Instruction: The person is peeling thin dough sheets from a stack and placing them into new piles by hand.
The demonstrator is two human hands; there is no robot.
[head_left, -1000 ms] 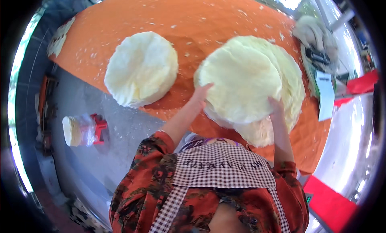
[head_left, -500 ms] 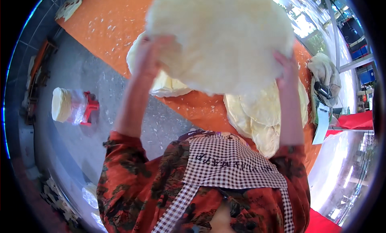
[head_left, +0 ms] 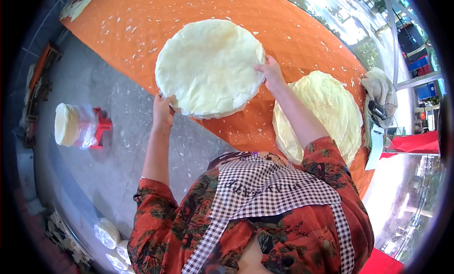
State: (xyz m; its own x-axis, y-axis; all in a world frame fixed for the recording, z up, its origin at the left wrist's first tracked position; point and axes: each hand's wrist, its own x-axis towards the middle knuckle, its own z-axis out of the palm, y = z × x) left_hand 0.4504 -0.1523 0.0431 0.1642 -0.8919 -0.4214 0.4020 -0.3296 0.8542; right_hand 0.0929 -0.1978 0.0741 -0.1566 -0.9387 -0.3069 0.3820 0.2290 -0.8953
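Observation:
A large, round, pale flatbread [head_left: 210, 66] lies on top of the stack at the edge of the orange table, roughly level. At its near-left rim is my left hand [head_left: 163, 109], fingers closed on the edge. My right hand [head_left: 271, 74] pinches the right rim, thumb over the top. How many breads lie under the top one is hard to see. Below my right forearm, a second pile of yellowish flatbreads [head_left: 326, 101] rests on the right part of the table, its surface wrinkled and its edges uneven.
Flakes litter the orange tabletop [head_left: 118, 26]. A greyish cloth [head_left: 379, 85] with a dark object lies at the right edge. On the grey floor at left, a red stool [head_left: 103, 127] bears a plastic-wrapped flatbread stack [head_left: 68, 124]. Clear bags [head_left: 108, 234] sit lower left.
The flatbread held up between both hands has come down and left onto the left stack. Both hands moved with it, and the right pile is now less covered.

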